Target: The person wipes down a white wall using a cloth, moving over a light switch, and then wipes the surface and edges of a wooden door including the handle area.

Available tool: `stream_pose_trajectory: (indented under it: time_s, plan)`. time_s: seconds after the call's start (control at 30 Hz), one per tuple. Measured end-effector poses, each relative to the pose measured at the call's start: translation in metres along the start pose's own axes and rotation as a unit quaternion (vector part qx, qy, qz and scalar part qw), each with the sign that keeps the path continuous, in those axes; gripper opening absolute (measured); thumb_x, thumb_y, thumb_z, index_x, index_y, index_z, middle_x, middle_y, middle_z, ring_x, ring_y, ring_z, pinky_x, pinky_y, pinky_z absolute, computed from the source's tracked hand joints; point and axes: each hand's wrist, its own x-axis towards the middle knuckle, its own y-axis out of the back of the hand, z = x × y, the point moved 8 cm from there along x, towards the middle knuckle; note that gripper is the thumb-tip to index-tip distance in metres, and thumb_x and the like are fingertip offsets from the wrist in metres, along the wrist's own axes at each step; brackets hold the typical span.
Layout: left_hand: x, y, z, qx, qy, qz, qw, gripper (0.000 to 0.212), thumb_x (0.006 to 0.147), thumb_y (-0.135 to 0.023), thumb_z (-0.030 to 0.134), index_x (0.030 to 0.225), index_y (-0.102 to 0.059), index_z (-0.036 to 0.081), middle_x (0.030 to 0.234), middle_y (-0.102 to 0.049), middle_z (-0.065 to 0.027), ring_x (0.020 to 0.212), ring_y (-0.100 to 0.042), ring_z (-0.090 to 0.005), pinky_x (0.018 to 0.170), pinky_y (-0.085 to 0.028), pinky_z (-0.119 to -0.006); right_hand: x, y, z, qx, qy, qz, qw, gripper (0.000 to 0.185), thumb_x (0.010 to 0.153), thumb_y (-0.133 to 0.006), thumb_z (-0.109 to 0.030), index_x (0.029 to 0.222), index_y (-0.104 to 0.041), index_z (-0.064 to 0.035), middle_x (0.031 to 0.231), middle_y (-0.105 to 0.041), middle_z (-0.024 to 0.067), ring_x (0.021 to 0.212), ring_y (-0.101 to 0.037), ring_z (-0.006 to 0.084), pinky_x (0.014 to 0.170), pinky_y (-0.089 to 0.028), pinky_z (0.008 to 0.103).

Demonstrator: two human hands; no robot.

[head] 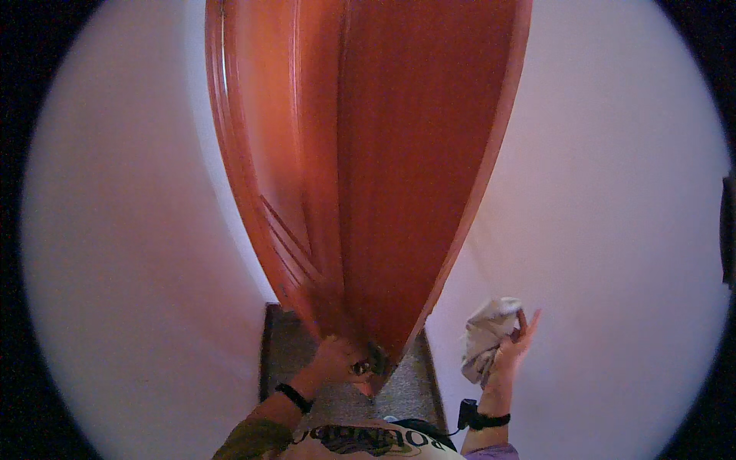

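A tall reddish-brown wooden cabinet or door (425, 115) fills the middle of the head view; its narrow lower end lies close to my body. My left hand (339, 359) is at that lower end, around a metal fitting (361, 367) that looks like a handle or knob; the fingers are partly hidden in shadow. To the right, my right hand (512, 351) is raised beside the wall, holding a crumpled light beige cloth (486, 339). One finger points up and away from the cloth.
White walls rise on the left (132, 230) and right (604, 201). A grey-brown carpet (339, 405) with dark edging lies below. Black bands circle both my wrists, and a small black device (468, 411) sits by the right one.
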Motion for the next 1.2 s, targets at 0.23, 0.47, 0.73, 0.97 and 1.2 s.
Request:
stream_pose_trajectory:
  time_s: [0.23,0.47,0.73,0.97,1.2]
  plan:
    - [0.037,0.111,0.047,-0.012,0.013,-0.074,0.997,0.043,0.069,-0.072,0.052,0.089,-0.069,0.014,0.094,-0.066,-0.0056,0.096,-0.058,-0.0258,0.089,-0.040,-0.043,0.009,-0.053,-0.112,0.172,0.044,-0.093,0.980,0.083,0.064,-0.031,0.016,0.144,-0.032,-0.0046,0.132,-0.050,0.0168,0.116,-0.052,0.0253,0.101,-0.044,0.0372]
    - [0.003,0.186,0.066,-0.148,0.187,-0.017,0.971,0.067,0.065,-0.078,0.051,0.112,-0.061,0.007,0.110,-0.060,-0.0133,0.112,-0.050,-0.0332,0.101,-0.032,-0.049,-0.052,-0.069,-0.039,0.278,-0.379,-0.227,0.853,0.054,0.093,-0.050,-0.038,0.135,-0.045,-0.0046,0.128,-0.054,0.0119,0.114,-0.053,0.0255,0.097,-0.045,0.0399]
    - [-0.137,0.154,0.012,-0.256,0.272,0.017,0.927,0.090,0.057,-0.089,0.031,0.129,-0.043,0.003,0.118,-0.054,-0.0120,0.107,-0.054,-0.0282,0.089,-0.044,-0.043,-0.095,-0.180,-0.075,0.221,-0.278,-0.368,0.859,0.055,0.084,-0.055,-0.008,0.138,-0.040,-0.0030,0.127,-0.054,0.0130,0.114,-0.057,0.0275,0.097,-0.047,0.0411]
    - [-0.182,0.195,0.007,-0.513,0.415,0.359,0.661,0.070,0.073,-0.082,0.030,0.125,-0.044,0.002,0.106,-0.056,-0.0056,0.095,-0.056,-0.0190,0.083,-0.047,-0.034,-0.153,-0.280,-0.218,0.207,-0.044,-0.403,0.890,0.051,0.090,-0.055,-0.008,0.137,-0.036,-0.0035,0.124,-0.055,0.0108,0.109,-0.057,0.0238,0.092,-0.049,0.0366]
    - [-0.266,0.205,-0.041,-0.381,0.394,0.499,0.671,0.063,0.080,-0.072,0.024,0.129,-0.037,0.003,0.111,-0.053,-0.0063,0.097,-0.054,-0.0161,0.084,-0.046,-0.033,-0.343,-0.365,-0.250,0.048,0.571,-0.557,0.602,0.038,0.080,-0.067,-0.023,0.113,-0.060,-0.0042,0.118,-0.056,0.0178,0.113,-0.050,0.0433,0.101,-0.036,0.0511]
